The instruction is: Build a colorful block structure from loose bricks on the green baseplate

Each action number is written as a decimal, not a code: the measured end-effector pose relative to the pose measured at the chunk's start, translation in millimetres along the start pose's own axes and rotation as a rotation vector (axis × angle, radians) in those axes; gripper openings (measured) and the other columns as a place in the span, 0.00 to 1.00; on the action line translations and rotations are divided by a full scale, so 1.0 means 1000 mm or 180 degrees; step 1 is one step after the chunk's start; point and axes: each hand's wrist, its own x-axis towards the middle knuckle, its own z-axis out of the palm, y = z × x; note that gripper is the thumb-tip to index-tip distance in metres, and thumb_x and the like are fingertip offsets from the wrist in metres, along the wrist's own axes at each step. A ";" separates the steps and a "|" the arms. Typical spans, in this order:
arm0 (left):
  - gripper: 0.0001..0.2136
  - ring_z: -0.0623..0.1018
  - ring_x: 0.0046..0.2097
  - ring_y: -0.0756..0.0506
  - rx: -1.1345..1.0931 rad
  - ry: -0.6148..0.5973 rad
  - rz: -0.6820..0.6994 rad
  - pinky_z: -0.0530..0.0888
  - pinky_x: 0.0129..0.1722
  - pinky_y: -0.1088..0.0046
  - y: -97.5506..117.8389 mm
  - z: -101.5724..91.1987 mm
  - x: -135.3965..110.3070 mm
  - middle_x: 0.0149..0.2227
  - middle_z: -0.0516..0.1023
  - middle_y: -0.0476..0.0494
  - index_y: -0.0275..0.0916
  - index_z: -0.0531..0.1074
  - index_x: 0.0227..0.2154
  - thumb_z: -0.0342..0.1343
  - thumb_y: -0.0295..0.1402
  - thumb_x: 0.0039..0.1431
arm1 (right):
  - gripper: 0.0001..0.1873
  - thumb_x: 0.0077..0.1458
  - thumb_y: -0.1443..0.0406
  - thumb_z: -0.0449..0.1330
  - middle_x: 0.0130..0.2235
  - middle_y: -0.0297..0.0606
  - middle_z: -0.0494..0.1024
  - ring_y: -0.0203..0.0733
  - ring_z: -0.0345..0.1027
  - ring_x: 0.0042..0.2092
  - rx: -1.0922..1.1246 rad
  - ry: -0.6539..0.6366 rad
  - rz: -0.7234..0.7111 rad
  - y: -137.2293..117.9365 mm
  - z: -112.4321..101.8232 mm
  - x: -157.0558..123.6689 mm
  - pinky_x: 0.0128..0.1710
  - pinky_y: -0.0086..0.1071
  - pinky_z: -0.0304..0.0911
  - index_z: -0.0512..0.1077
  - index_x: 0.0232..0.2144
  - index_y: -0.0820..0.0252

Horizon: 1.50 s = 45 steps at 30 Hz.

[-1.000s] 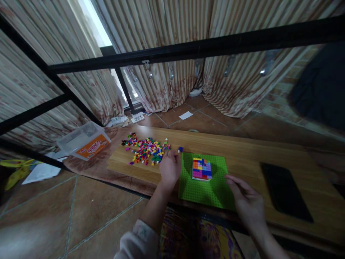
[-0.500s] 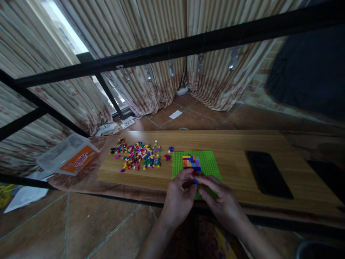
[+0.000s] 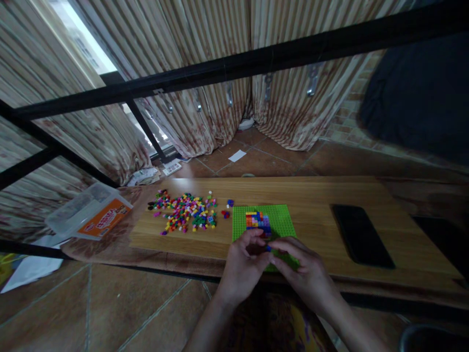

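My left hand [image 3: 242, 266] and my right hand [image 3: 306, 271] meet over the near part of a green baseplate [image 3: 282, 221] on a wooden board. Their fingertips pinch together around a small blue brick [image 3: 268, 248]. A square block of coloured bricks [image 3: 258, 221] stands on the plate just beyond my fingers. A heap of small loose bricks [image 3: 185, 212] lies on the board to the left, with a few stray bricks [image 3: 227, 209] between the heap and the plate.
A black phone [image 3: 361, 236] lies on the board at the right. A clear plastic box with an orange label [image 3: 90, 216] sits at the left end. Black metal bars [image 3: 256, 58] cross above, with striped curtains behind. Tiled floor lies below.
A second ago my left hand was at the brick heap and my right lay open by the plate. Both hands have come together at the plate's near edge, pinching a blue brick.
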 end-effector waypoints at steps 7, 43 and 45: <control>0.17 0.73 0.36 0.50 -0.0172 -0.0037 0.0030 0.70 0.36 0.77 0.002 0.004 0.001 0.34 0.74 0.49 0.38 0.72 0.41 0.63 0.26 0.45 | 0.07 0.58 0.61 0.58 0.39 0.36 0.75 0.38 0.70 0.41 -0.0037 -0.0022 0.0041 0.000 -0.004 0.002 0.41 0.30 0.66 0.73 0.39 0.52; 0.12 0.78 0.38 0.48 0.0802 -0.0277 0.0733 0.75 0.41 0.71 -0.013 -0.017 0.122 0.38 0.81 0.44 0.36 0.74 0.42 0.56 0.28 0.54 | 0.14 0.51 0.57 0.58 0.37 0.39 0.81 0.43 0.74 0.38 0.0186 0.0158 0.0718 0.063 0.007 0.081 0.41 0.37 0.68 0.78 0.35 0.57; 0.12 0.78 0.37 0.48 0.0788 -0.0341 0.0703 0.75 0.38 0.72 -0.015 -0.017 0.124 0.36 0.80 0.44 0.35 0.75 0.41 0.58 0.29 0.52 | 0.14 0.50 0.57 0.59 0.37 0.40 0.81 0.43 0.74 0.38 0.0224 0.0085 0.0763 0.065 0.006 0.083 0.41 0.37 0.68 0.78 0.34 0.58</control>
